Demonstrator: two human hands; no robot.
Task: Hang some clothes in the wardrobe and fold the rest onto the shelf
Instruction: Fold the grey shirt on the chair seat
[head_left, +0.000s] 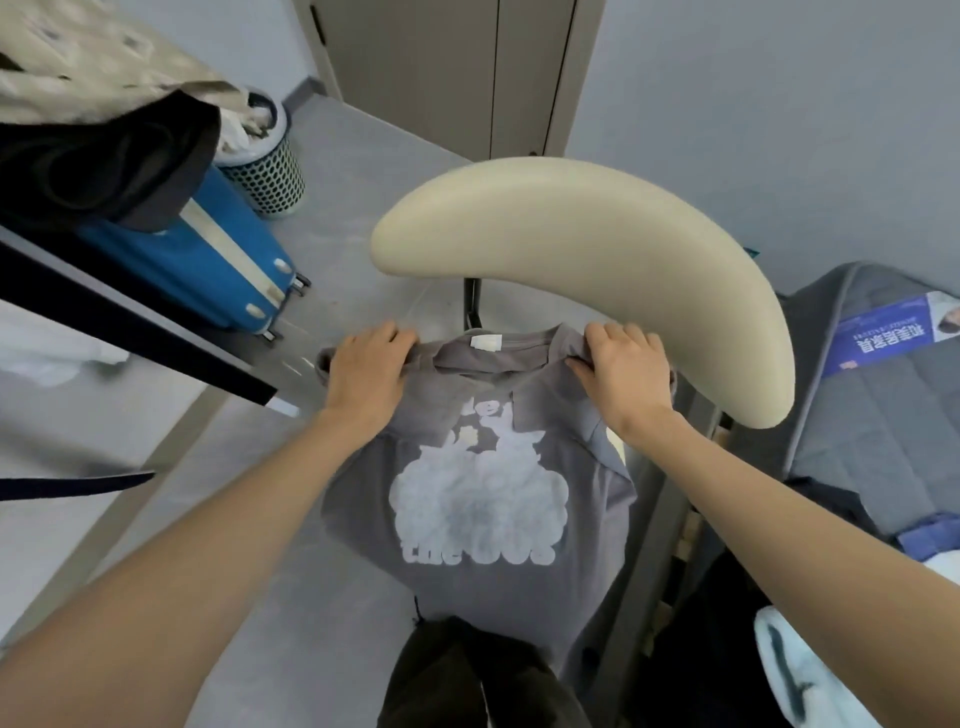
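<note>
Two hands hold up a grey cotton T-shirt with a white cloud print (483, 499): the left hand (366, 371) and right hand (621, 376) each grip a shoulder near the collar, before a cream curved chair back (587, 260). It looks ready for folding; laying it flat likely comes next.

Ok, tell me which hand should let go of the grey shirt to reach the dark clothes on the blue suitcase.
Left, probably. The left hand grips the grey shirt nearer the dark clothes on the blue suitcase; the right hand would have to cross over.
</note>
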